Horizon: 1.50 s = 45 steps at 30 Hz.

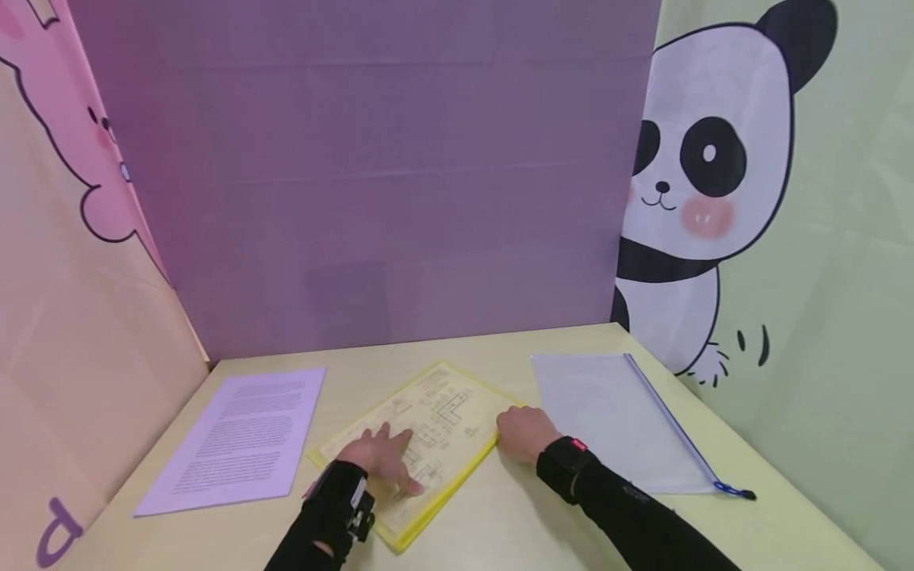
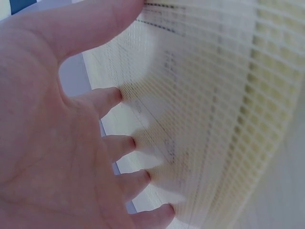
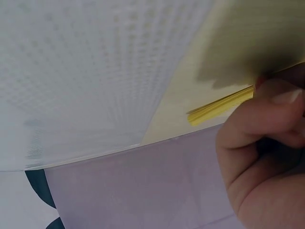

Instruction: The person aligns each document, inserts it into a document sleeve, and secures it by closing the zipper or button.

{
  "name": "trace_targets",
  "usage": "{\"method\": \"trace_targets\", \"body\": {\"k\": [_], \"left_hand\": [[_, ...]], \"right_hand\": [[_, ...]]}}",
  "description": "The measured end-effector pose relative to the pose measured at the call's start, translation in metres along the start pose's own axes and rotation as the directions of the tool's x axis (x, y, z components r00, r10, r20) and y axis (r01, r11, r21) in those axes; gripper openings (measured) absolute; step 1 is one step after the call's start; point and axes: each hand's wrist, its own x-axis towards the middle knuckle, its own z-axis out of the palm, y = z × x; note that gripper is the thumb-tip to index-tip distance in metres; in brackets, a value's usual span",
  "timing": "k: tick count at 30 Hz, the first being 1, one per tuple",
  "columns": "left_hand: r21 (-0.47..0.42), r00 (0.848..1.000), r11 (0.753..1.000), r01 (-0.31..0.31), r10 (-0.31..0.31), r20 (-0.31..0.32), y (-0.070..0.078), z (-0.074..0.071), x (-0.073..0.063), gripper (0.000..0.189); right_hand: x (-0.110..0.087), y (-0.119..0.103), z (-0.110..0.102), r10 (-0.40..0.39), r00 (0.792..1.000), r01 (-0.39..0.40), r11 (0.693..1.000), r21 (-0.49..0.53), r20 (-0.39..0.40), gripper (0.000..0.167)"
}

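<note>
A yellow-edged mesh document pouch (image 1: 457,396), with a printed sheet of drawings showing through it, lies slanted on the table. My left hand (image 1: 382,456) rests on its near left part, fingers spread; in the left wrist view the fingertips (image 2: 126,143) press on the mesh. At the pouch's right edge, my right hand (image 1: 527,434) pinches with thumb and curled index finger. In the right wrist view, the pouch's yellow edge (image 3: 219,106) runs to the pinching fingers (image 3: 257,114). The exact part between those fingertips is hidden.
A purple printed sheet (image 1: 239,440) lies on the left of the table (image 1: 371,361). On the right is a clear mesh pouch (image 1: 607,420) with a blue zip and a dark pull cord (image 1: 735,491). A purple panel (image 1: 400,174) stands behind the table.
</note>
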Motion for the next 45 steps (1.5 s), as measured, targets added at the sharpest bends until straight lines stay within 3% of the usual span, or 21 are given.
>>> {"method": "trace_targets", "body": {"k": [16, 33, 45], "left_hand": [[-0.018, 1.000, 1.000, 0.025, -0.025, 0.011, 0.000, -0.001, 0.001, 0.098], [-0.016, 1.000, 1.000, 0.026, -0.026, -0.002, 0.001, -0.003, -0.001, 0.098], [-0.005, 1.000, 1.000, 0.028, -0.028, 0.002, 0.001, -0.001, -0.001, 0.098]], "right_hand": [[0.000, 0.000, -0.001, 0.016, 0.999, -0.017, 0.999, 0.035, 0.029, 0.019], [-0.010, -0.017, -0.008, -0.103, 0.995, 0.102, 0.994, -0.036, -0.014, 0.019], [-0.011, -0.016, -0.005, -0.111, 0.994, 0.110, 0.993, -0.043, -0.020, 0.021]]}}
